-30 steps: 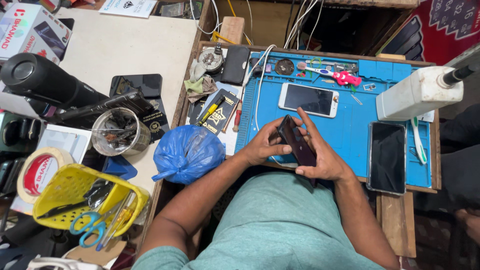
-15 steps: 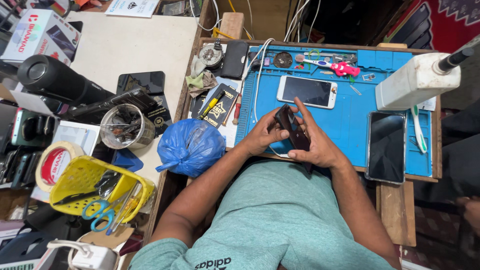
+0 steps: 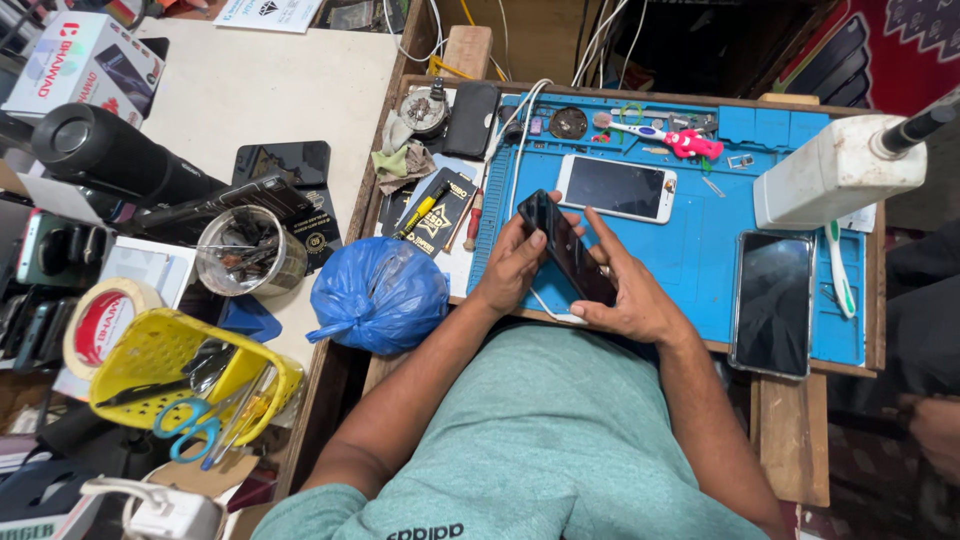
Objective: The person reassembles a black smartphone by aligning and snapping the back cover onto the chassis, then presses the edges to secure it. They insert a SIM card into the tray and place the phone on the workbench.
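Both hands clamped on a black phone [image 3: 568,250], tilted above the blue repair mat [image 3: 700,250] on the desk [image 3: 790,440]; left hand [image 3: 515,262] grips its upper end, right hand [image 3: 630,295] its lower end; white phone [image 3: 615,188] lies just beyond; blue plastic bag [image 3: 378,295] to the left.

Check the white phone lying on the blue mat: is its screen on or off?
Off. The white phone lies flat, face up on the blue mat, its screen uniformly dark with no lit image.

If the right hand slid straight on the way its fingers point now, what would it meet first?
Probably the white-framed phone lying screen-up on the blue mat. The right hand, holding the dark phone, points up-left toward it, though depth is unclear.
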